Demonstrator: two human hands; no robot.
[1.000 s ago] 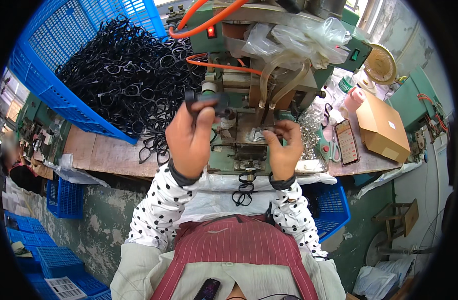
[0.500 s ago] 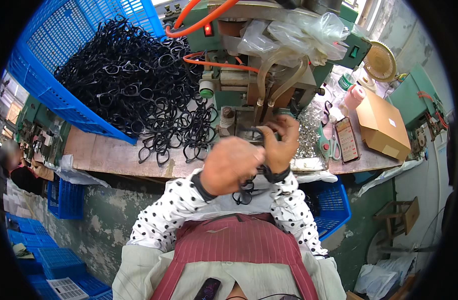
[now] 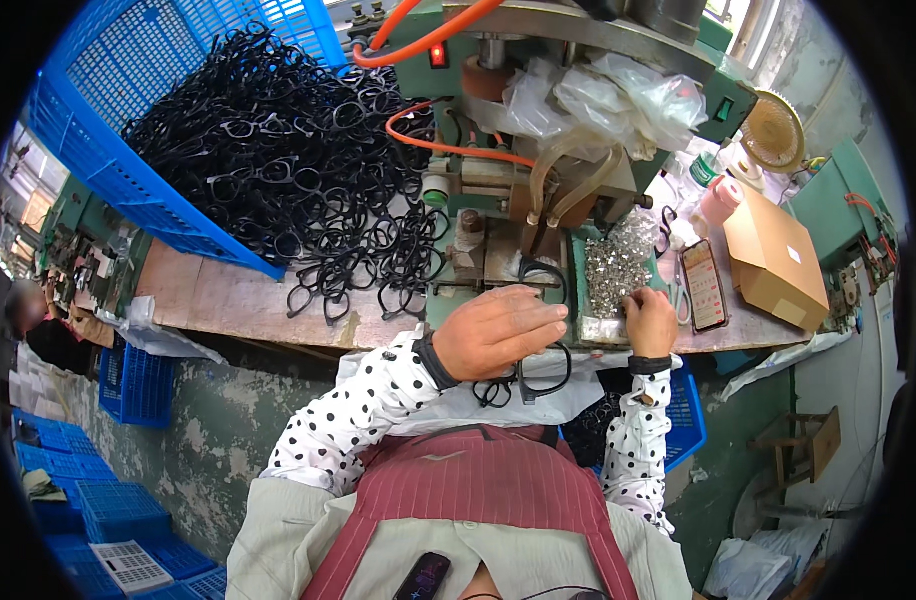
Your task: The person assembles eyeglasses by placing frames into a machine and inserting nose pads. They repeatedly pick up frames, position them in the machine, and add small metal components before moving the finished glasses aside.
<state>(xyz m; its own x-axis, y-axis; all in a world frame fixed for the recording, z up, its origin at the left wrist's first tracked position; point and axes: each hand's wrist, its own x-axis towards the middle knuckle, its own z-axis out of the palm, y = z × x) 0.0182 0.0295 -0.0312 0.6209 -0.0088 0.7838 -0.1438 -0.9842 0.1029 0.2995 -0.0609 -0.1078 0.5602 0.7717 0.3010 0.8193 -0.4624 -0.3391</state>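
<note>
— Black plastic, that is what I have in the head view: my left hand point(image 3: 500, 333) is closed over a glasses frame point(image 3: 543, 368), knuckles up, just in front of the green machine point(image 3: 538, 190) at the near edge of the wooden bench point(image 3: 228, 300).

— And your right hand?

— My right hand point(image 3: 650, 320) rests at the tray of small silver metal parts point(image 3: 618, 265) beside the machine. Its fingers are curled into the pile; whether they pinch a piece I cannot tell.

— How far along is the work, by your reckoning?

— Early, I judge. A big heap of black frames point(image 3: 278, 170) spills out of the tipped blue crate point(image 3: 108, 150) onto the bench, and that looks like stock waiting its turn. Another frame point(image 3: 540, 275) sits at the machine's work spot. A blue basket point(image 3: 686, 415) below my right arm holds more dark frames, but most of it is hidden, so I cannot count what is finished.

— Which way does the frame in your hand lie?

— Its long axis runs roughly left to right across me. One rim hangs out below my fingers, toward my chest; the other end is under my palm, so I cannot say which way its front faces.
</note>
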